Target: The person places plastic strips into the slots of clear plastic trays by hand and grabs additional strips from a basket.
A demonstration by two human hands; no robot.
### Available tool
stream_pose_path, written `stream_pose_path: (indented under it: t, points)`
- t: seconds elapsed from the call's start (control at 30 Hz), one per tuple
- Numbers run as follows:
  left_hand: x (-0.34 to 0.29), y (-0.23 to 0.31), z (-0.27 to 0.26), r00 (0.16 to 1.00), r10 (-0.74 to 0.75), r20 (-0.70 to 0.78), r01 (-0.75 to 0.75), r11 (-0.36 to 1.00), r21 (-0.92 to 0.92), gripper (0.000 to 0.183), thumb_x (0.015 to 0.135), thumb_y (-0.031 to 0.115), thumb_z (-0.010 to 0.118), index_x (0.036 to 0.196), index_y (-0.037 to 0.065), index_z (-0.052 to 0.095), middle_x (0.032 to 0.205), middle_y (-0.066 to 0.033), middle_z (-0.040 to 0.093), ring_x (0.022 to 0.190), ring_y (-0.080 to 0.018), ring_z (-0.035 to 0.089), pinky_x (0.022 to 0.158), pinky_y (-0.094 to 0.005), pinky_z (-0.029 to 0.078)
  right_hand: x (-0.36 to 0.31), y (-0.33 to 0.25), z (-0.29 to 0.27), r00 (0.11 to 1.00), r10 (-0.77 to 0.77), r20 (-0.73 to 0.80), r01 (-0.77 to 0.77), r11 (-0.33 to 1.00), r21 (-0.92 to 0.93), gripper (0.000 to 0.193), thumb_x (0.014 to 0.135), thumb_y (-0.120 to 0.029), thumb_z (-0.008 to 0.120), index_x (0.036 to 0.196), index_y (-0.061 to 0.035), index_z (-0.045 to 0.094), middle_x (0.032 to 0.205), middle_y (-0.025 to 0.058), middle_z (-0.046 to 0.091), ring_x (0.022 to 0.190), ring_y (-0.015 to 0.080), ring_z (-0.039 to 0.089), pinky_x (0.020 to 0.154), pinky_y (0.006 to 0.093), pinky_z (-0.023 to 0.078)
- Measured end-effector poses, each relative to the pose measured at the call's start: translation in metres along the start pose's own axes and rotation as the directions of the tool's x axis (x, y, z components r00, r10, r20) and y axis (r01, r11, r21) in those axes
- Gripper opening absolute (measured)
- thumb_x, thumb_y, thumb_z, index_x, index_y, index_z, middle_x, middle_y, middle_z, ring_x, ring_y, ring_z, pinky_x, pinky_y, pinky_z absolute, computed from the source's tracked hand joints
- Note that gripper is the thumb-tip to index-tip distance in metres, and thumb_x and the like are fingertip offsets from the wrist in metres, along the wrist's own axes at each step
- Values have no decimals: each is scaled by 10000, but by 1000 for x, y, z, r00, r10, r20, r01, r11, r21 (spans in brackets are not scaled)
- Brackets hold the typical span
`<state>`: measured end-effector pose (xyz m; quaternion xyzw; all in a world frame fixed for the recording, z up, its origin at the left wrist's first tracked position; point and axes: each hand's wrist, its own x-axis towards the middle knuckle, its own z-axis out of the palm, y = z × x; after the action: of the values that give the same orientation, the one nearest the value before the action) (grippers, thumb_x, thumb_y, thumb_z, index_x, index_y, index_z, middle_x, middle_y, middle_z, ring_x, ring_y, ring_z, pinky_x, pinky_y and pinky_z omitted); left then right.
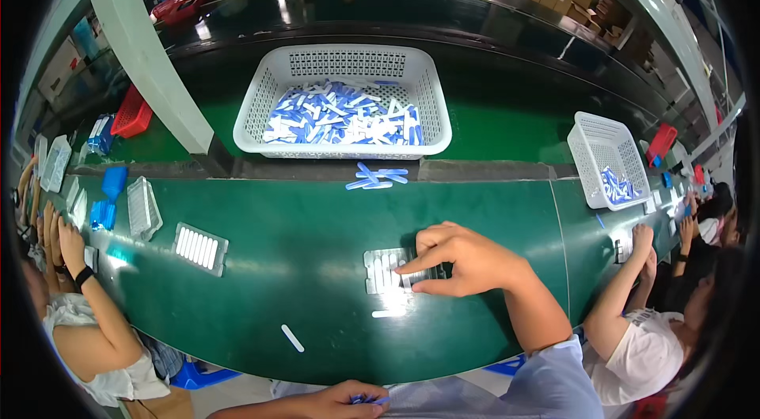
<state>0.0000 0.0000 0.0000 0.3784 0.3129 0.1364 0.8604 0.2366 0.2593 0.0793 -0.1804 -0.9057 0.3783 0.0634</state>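
My right hand (pixel 469 260) reaches over a clear plastic tray (pixel 370 283) with slots, partly filled with white sticks (pixel 383 270). Its index finger and thumb are bent in a pinch at the tray; glare hides what lies between them. Near the table's front edge, my left hand (pixel 345 401) is closed around several blue sticks (pixel 369 399). Just below the tray lies one loose white stick (pixel 388 314). Another white stick (pixel 292 338) rests farther left, closer to the front edge. To the left sits a second clear tray (pixel 200 249), filled with white sticks.
A white basket (pixel 342 151) of blue and white sticks stands behind the table's ledge. Several blue sticks (pixel 375 177) lie before it. Stacked trays (pixel 143 210) and blue packets (pixel 103 215) sit at left. Another basket (pixel 609 142) stands right. Co-workers sit on both sides; a post (pixel 150 47) rises left.
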Motion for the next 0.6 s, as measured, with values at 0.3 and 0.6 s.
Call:
stream_pose_path:
  t: [0.3,0.6]
  points:
    - [-4,24,9,975,216,46,-202,955,-218,208,1041,205,549,929,30,544,714,52,410,621,-49,349,557,-232,303,-4,11,6,998,50,-49,-55,991,-119,260,841,-285,759,1037,-116,783,769,93,662,677,277,650,647,399,498]
    - [-26,40,13,937,303,-173,-330,929,-164,142,1040,99,498,972,7,583,758,-3,539,597,-44,396,544,-229,327,-13,-45,44,997,64,-53,-73,979,-192,121,801,-180,755,810,-67,712,751,59,623,684,261,646,605,414,507]
